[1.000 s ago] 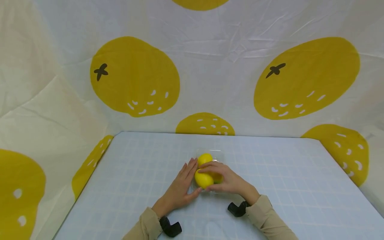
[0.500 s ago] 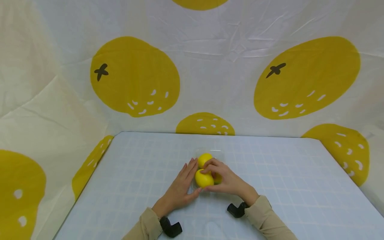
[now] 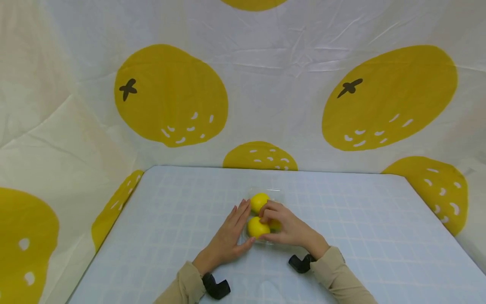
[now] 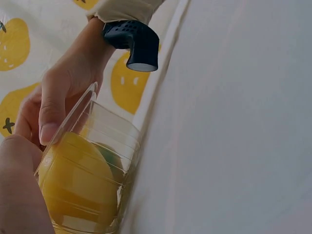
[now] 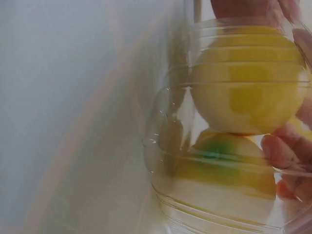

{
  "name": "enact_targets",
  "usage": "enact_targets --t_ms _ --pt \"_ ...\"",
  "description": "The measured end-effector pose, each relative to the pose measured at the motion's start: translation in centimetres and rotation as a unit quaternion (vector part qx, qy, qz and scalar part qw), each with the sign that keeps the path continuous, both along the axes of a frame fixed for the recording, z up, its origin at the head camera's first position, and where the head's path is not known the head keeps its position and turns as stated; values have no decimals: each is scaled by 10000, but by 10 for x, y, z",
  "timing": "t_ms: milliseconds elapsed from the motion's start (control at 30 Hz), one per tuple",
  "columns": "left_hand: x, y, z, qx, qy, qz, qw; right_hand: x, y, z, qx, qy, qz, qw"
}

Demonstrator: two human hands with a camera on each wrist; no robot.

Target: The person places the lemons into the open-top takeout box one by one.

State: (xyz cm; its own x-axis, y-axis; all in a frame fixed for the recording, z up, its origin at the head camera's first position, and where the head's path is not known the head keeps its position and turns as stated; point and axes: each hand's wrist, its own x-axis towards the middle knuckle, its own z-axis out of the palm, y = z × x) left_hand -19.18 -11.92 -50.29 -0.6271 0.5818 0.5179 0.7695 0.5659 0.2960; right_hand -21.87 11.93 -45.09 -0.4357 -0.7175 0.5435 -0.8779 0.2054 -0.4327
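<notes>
A clear plastic tray (image 3: 274, 191) sits mid-table and holds yellow lemons. The far lemon (image 3: 259, 201) lies uncovered. My right hand (image 3: 279, 221) curls its fingers over the top of the near lemon (image 3: 257, 228), with the thumb along the tray's near rim. A third lemon with a green patch (image 5: 224, 163) lies beneath my right palm, below the yellow one (image 5: 246, 90). My left hand (image 3: 227, 238) lies flat with straight fingers against the tray's left side. The left wrist view shows the tray wall (image 4: 105, 146) and my right thumb (image 4: 48, 122) on its rim.
The table (image 3: 360, 236) wears a pale blue checked cloth. White fabric printed with large yellow fruit (image 3: 171, 95) walls in the back and both sides. Black wrist-camera mounts (image 3: 216, 289) sit at each cuff.
My right fingers have curled further over the near lemon, and it has settled a little deeper into the tray. My left hand has stayed against the tray.
</notes>
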Motion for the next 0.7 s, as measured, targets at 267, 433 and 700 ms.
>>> enact_targets --t_ms 267,433,700 --pt "-1 0 -1 -7 -2 -14 10000 0 6 1 242 -107 -211 9994" --pt "-2 1 0 -23 1 -16 10000 -1 10 1 344 -480 -102 9982" --pt "-2 1 0 -6 -31 -35 10000 -3 13 1 403 -596 126 9973"
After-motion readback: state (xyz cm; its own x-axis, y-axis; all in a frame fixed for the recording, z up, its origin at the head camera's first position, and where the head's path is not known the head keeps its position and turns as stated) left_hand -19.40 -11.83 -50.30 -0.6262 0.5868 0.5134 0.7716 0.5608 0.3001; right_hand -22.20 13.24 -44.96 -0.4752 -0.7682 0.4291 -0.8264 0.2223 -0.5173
